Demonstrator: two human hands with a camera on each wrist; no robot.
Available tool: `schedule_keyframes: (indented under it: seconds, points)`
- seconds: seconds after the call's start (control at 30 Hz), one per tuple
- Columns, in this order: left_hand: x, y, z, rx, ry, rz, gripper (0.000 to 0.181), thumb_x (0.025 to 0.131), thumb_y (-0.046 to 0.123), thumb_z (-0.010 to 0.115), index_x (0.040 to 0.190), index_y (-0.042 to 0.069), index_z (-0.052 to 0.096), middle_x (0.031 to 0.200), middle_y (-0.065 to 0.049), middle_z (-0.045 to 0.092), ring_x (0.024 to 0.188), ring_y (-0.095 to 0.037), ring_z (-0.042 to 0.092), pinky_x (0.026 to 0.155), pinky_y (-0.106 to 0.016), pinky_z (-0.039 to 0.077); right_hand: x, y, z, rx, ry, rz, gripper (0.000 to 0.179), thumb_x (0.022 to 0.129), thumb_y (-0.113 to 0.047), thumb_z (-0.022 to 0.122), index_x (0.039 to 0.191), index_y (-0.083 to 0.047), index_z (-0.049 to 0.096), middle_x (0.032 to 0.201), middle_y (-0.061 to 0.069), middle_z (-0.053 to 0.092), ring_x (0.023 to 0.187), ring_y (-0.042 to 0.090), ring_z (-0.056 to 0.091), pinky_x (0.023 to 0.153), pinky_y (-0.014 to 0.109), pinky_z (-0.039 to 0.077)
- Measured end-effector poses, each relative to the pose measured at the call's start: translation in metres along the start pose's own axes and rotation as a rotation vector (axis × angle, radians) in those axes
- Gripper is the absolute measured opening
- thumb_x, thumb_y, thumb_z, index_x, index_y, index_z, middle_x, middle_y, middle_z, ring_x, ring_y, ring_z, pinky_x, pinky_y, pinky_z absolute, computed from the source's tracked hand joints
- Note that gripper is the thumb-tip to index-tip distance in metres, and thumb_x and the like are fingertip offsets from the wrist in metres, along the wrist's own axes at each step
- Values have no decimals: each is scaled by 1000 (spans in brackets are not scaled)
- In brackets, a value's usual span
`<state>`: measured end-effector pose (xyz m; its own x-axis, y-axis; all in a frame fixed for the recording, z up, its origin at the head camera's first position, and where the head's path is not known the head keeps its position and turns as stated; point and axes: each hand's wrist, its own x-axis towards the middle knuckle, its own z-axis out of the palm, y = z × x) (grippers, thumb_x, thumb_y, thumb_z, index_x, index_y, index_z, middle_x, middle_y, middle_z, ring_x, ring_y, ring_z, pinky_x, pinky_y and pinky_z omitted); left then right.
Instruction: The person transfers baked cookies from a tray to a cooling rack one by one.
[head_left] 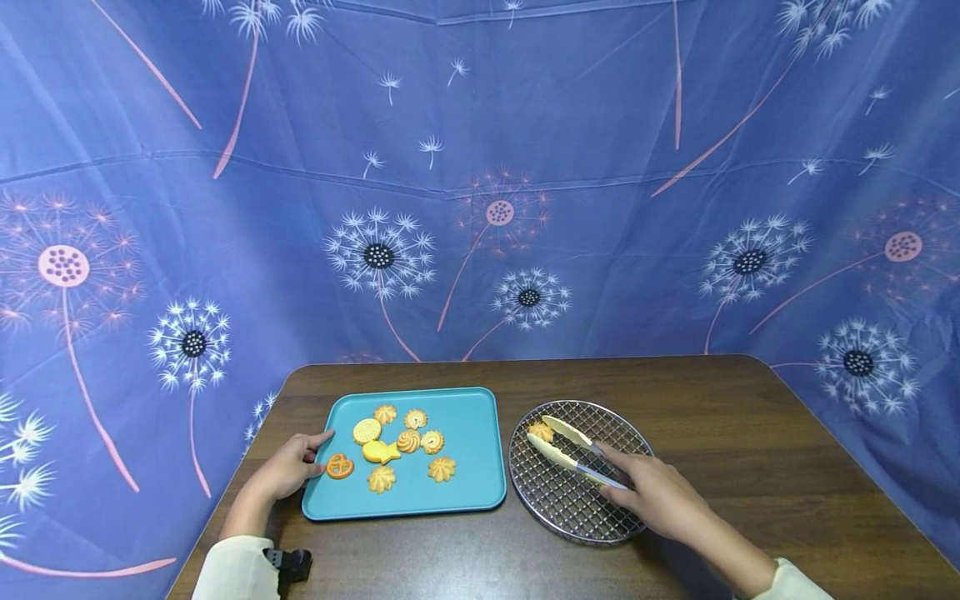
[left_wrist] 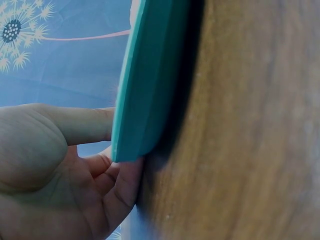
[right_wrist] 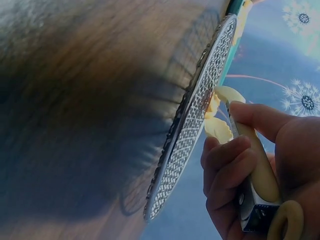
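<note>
In the head view, the right hand (head_left: 662, 495), the nearer, grips tongs (head_left: 572, 464) slanting forward-left, a cookie (head_left: 542, 431) between their tips on the rack (head_left: 555, 500). Left wrist view: the left hand (left_wrist: 65, 160) pinches the edge of the tray (left_wrist: 147, 80). Right wrist view: fingers (right_wrist: 231, 162) curl around the tongs.

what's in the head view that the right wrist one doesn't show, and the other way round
Only head: the tray's whole top, with a pretzel and fish cookie recognisable, plus the left sleeve.

Only right wrist: the ring at the hand end of the tongs, and the rack nearly edge-on.

Both: the right hand holding the tongs, a cookie at their tips, the rack, part of the tray, table and cloth.
</note>
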<state>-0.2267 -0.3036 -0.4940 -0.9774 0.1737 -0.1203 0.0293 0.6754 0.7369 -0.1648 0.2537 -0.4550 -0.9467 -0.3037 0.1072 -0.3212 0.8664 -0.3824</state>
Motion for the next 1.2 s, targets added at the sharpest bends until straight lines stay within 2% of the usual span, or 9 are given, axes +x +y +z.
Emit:
schedule_keyframes:
  seconds: [0.23, 0.33, 0.43, 0.5, 0.57, 0.67, 0.83, 1.2]
  points:
    - [0, 1, 0, -7, -2, 6, 62, 89, -15, 65, 147, -15, 44, 100, -16, 52, 87, -24, 48, 68, -29, 44, -1, 3, 1, 4, -8, -1, 68, 88, -29, 81, 148, -7, 57, 129, 22, 68, 113, 44, 66, 90, 61, 53]
    - [0, 0, 0, -1, 2, 8, 62, 88, -15, 65, 147, -14, 45, 102, -17, 51, 89, -25, 47, 69, -30, 44, -1, 4, 2, -3, 1, -10, 67, 88, -29, 81, 147, -7, 58, 125, 20, 70, 109, 40, 68, 88, 59, 55]
    - [1, 0, 0, 5, 9, 5, 62, 88, -14, 66, 147, -14, 46, 105, -18, 51, 90, -25, 48, 71, -30, 44, -2, 4, 3, -10, 4, -9, 66, 87, -28, 81, 146, -8, 59, 103, 7, 73, 94, 26, 67, 80, 51, 56]
    - [1, 0, 0, 8, 8, 4, 62, 88, -14, 66, 147, -14, 46, 105, -19, 52, 90, -25, 48, 71, -31, 44, -1, 5, 3, -8, -2, 0, 67, 87, -28, 81, 147, -8, 58, 86, -3, 65, 83, 17, 60, 71, 44, 53]
    - [1, 0, 0, 5, 5, 4, 62, 88, -14, 66, 147, -14, 45, 104, -18, 52, 90, -25, 48, 70, -30, 44, -2, 5, 3, -4, -11, 17, 67, 87, -28, 81, 148, -9, 58, 76, -7, 52, 76, 13, 52, 67, 39, 49]
    - [1, 0, 0, -3, 2, 4, 62, 88, -15, 65, 147, -14, 45, 102, -17, 53, 88, -24, 48, 68, -29, 44, -2, 5, 5, 8, -19, 38, 68, 88, -28, 81, 149, -10, 57, 74, -8, 47, 69, 10, 47, 61, 33, 43]
    - [1, 0, 1, -3, 7, 2, 62, 88, -15, 65, 147, -14, 45, 104, -18, 52, 89, -25, 48, 68, -29, 44, -3, 5, 5, 23, -17, 55, 68, 87, -28, 81, 149, -12, 57, 75, -9, 49, 63, 7, 42, 56, 28, 38]
    - [1, 0, 1, -22, 7, -3, 63, 88, -16, 65, 147, -14, 45, 102, -18, 52, 88, -24, 48, 66, -28, 45, -4, 5, 5, 31, -20, 66, 71, 86, -28, 83, 150, -12, 56, 77, -9, 50, 62, 6, 41, 54, 27, 37]
